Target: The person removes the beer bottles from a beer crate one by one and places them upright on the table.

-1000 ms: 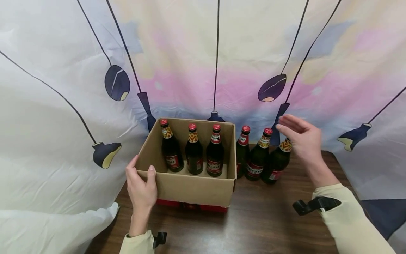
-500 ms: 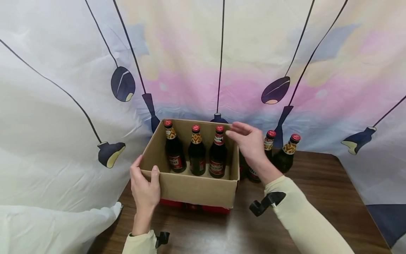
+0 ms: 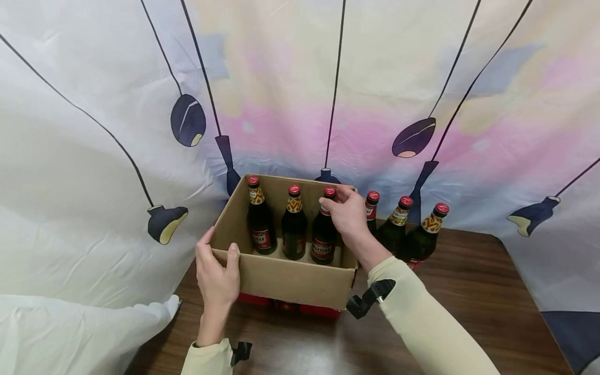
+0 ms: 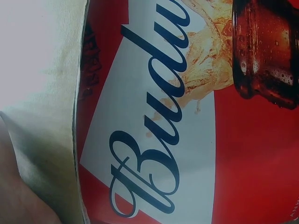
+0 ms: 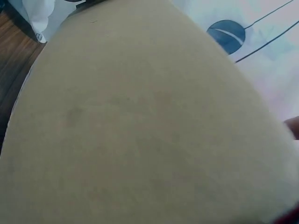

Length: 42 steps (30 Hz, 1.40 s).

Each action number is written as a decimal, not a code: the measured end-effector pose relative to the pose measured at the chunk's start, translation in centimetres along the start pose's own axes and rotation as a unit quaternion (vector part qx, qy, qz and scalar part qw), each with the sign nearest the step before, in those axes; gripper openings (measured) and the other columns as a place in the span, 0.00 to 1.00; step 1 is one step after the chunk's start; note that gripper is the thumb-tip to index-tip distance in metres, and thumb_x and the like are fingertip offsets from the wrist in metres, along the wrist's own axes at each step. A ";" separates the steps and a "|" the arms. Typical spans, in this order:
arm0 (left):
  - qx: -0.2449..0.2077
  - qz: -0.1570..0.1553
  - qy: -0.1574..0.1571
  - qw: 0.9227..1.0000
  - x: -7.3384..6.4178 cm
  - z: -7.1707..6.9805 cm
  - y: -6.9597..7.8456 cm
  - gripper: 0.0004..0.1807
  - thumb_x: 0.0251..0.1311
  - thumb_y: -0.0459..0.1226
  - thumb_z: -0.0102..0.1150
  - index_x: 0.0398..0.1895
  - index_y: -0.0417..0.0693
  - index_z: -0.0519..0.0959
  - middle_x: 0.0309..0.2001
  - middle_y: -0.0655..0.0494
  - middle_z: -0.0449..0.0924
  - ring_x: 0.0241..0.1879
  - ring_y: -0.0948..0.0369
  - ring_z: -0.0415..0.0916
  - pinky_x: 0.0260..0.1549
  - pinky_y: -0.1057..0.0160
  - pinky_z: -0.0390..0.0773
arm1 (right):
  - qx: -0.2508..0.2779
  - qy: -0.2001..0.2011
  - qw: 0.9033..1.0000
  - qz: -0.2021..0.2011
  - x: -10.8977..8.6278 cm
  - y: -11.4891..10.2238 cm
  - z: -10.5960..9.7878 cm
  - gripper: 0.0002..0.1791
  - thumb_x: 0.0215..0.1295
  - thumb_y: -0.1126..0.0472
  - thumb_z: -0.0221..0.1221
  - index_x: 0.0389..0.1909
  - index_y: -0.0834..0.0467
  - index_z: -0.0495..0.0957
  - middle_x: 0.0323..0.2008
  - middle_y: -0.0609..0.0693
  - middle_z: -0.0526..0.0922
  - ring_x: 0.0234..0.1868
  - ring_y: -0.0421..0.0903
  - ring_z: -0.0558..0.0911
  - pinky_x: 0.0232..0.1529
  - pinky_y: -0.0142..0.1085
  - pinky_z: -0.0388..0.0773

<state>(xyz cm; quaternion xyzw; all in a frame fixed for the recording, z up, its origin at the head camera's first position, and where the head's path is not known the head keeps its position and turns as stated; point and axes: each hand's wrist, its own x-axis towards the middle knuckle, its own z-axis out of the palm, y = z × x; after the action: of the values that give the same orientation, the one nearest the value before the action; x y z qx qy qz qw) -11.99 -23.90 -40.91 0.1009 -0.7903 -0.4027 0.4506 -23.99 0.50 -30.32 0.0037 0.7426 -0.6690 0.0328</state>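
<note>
A cardboard beer box stands with its top open on the table. Three dark beer bottles with red caps are inside: a left one, a middle one and a right one. My left hand grips the box's front left corner, thumb over the rim. At the right bottle's neck is my right hand, thumb in front and fingers behind. In the left wrist view, part of the left hand touches a cardboard flap beside red printed card. Cardboard fills most of the right wrist view.
Right of the box stand three more beer bottles, a near one partly behind my right hand, a middle one and a far one. The brown wooden table meets a patterned cloth at the back.
My right hand has moved left from the bottles outside the box, over its right wall, to the right bottle inside. My left hand has kept its hold on the corner.
</note>
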 end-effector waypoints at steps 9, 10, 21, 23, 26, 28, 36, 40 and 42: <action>-0.006 -0.003 0.000 1.000 0.3 0.0 0.2 0.33 0.66 0.41 0.58 0.73 0.40 0.69 0.70 0.38 0.74 0.68 0.40 0.72 0.63 0.38 0.68 | -0.060 -0.011 0.997 0.050 1.9 0.2 0.8 0.29 0.72 0.64 0.63 0.73 0.60 0.73 0.66 0.59 0.80 0.68 0.57 0.79 0.71 0.52 0.73; -0.006 -0.005 0.000 1.000 0.3 0.0 0.3 0.33 0.66 0.41 0.58 0.73 0.41 0.69 0.70 0.38 0.74 0.68 0.40 0.72 0.63 0.38 0.68 | -0.068 -0.011 0.996 0.050 2.1 0.3 0.8 0.28 0.72 0.65 0.64 0.72 0.59 0.75 0.66 0.59 0.81 0.68 0.57 0.79 0.71 0.52 0.73; -0.004 -0.010 0.000 1.000 0.3 -0.1 0.3 0.33 0.66 0.42 0.58 0.73 0.41 0.69 0.69 0.37 0.74 0.67 0.40 0.72 0.63 0.38 0.68 | -0.115 -0.004 0.993 0.021 2.0 0.5 1.4 0.23 0.71 0.63 0.66 0.66 0.58 0.82 0.63 0.58 0.83 0.64 0.56 0.82 0.65 0.51 0.78; -0.006 -0.008 0.002 1.000 0.4 -0.1 0.3 0.33 0.66 0.42 0.58 0.73 0.41 0.69 0.69 0.37 0.74 0.67 0.40 0.73 0.62 0.38 0.68 | -0.123 -0.007 0.992 0.018 1.9 0.6 1.5 0.23 0.71 0.62 0.66 0.65 0.57 0.82 0.62 0.57 0.84 0.63 0.55 0.82 0.65 0.51 0.79; -0.008 -0.007 0.000 1.000 0.3 -0.1 0.3 0.33 0.66 0.42 0.58 0.74 0.41 0.69 0.69 0.37 0.74 0.67 0.40 0.73 0.62 0.38 0.68 | -0.130 -0.008 0.991 0.011 1.9 0.7 1.4 0.22 0.70 0.61 0.67 0.64 0.57 0.84 0.59 0.57 0.85 0.61 0.55 0.82 0.64 0.51 0.79; -0.008 -0.007 -0.003 1.000 0.3 0.0 0.3 0.33 0.66 0.42 0.58 0.74 0.41 0.69 0.69 0.38 0.74 0.67 0.40 0.73 0.63 0.39 0.69 | -0.133 -0.008 0.991 0.007 1.9 0.7 1.4 0.21 0.70 0.61 0.68 0.63 0.57 0.84 0.59 0.57 0.85 0.61 0.55 0.82 0.63 0.51 0.79; -0.006 -0.014 -0.006 1.000 0.2 -0.2 0.3 0.33 0.66 0.41 0.58 0.73 0.40 0.69 0.69 0.37 0.74 0.66 0.40 0.73 0.62 0.38 0.68 | -0.141 -0.009 0.990 0.010 1.7 1.0 1.5 0.23 0.70 0.57 0.69 0.65 0.53 0.84 0.61 0.55 0.85 0.63 0.55 0.82 0.65 0.51 0.79; -0.006 -0.016 -0.009 1.000 0.2 -0.2 0.3 0.33 0.67 0.42 0.58 0.74 0.41 0.69 0.69 0.38 0.73 0.66 0.39 0.73 0.61 0.38 0.69 | -0.097 -0.001 0.995 0.009 1.6 0.9 1.4 0.23 0.69 0.59 0.69 0.64 0.55 0.84 0.61 0.56 0.85 0.63 0.55 0.82 0.64 0.51 0.79; -0.006 -0.015 -0.009 1.000 0.2 -0.2 0.3 0.33 0.67 0.42 0.58 0.74 0.41 0.69 0.69 0.38 0.73 0.66 0.39 0.73 0.61 0.38 0.69 | -0.078 0.002 0.997 0.005 1.5 0.9 1.2 0.23 0.68 0.60 0.70 0.64 0.55 0.85 0.61 0.56 0.85 0.63 0.55 0.82 0.64 0.51 0.79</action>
<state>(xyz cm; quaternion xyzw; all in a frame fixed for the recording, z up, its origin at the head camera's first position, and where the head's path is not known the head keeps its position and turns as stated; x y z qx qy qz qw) -11.87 -23.86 -40.53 0.1062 -0.7902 -0.4155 0.4378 -25.34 -0.70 -31.38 0.0065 0.7925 -0.6088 0.0345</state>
